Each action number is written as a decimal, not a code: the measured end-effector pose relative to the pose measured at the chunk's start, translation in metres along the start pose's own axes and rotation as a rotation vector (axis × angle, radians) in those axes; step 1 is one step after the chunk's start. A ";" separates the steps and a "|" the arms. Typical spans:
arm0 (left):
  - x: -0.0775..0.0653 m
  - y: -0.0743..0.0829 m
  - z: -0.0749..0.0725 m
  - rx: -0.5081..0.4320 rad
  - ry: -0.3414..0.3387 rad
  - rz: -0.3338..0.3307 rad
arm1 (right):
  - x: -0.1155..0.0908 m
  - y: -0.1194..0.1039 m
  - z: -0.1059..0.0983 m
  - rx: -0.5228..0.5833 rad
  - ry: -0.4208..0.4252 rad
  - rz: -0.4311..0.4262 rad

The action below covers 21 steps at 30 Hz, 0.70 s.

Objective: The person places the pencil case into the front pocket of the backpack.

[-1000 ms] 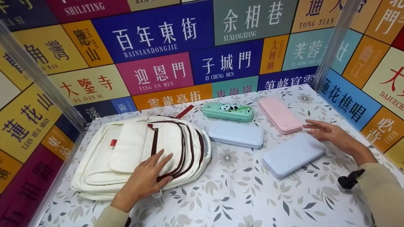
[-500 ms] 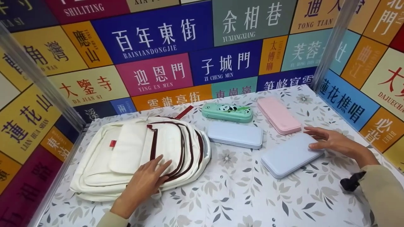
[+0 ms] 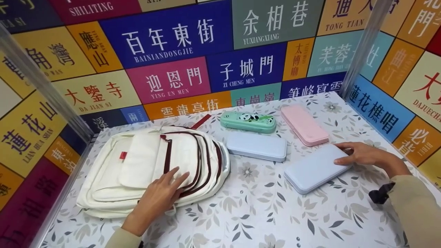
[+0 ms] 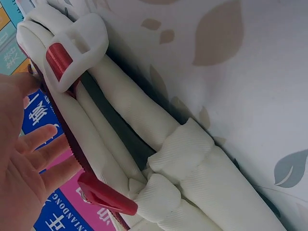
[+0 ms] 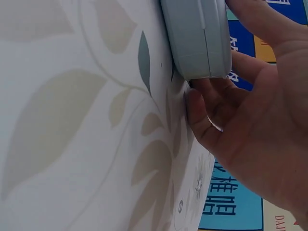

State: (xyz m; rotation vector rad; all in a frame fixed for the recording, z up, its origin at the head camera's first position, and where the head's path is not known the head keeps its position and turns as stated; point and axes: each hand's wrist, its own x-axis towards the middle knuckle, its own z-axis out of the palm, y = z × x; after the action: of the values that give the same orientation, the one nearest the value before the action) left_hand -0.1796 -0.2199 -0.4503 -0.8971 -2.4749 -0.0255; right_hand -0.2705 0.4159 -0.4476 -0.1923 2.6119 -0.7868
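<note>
A white backpack [image 3: 106, 172] with dark red zips lies on the left of the table. My left hand [image 3: 156, 196] rests over its front with fingers spread and fairly straight. In the left wrist view, the fingers [image 4: 57, 166] lie past a dark red zip pull [image 4: 108, 195]. At the right, my right hand [image 3: 372, 155] grips the far right end of a pale blue pencil case [image 3: 311, 172], thumb on top. The right wrist view shows its other fingers [image 5: 204, 127] curled at the end of that case, close to the tabletop.
Another pale blue pencil case [image 3: 256, 146] lies right of the backpack. Behind it is a green panda pencil case [image 3: 248, 122], with a pink case [image 3: 305, 125] beside it. Sign-patterned walls [image 3: 168, 38] border the floral tabletop [image 3: 255, 206] at back and sides.
My right hand has come down from beyond the near blue case onto its right end, thumb now on top. The left hand has shifted only slightly on the backpack.
</note>
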 end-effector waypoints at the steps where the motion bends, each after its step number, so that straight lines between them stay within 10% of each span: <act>1: 0.001 0.000 0.000 0.000 -0.005 0.004 | 0.000 0.000 0.000 0.004 -0.003 0.008; 9: 0.005 0.002 -0.006 -0.041 -0.026 -0.002 | -0.001 0.001 0.000 0.050 -0.005 -0.031; 21: 0.005 0.000 0.003 0.026 0.171 0.053 | -0.003 -0.001 0.004 0.075 0.012 -0.056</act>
State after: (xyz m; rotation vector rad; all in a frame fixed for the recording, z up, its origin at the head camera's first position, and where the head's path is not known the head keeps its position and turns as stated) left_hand -0.1842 -0.2163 -0.4500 -0.9103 -2.2881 -0.0492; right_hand -0.2658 0.4138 -0.4494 -0.2408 2.5935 -0.9058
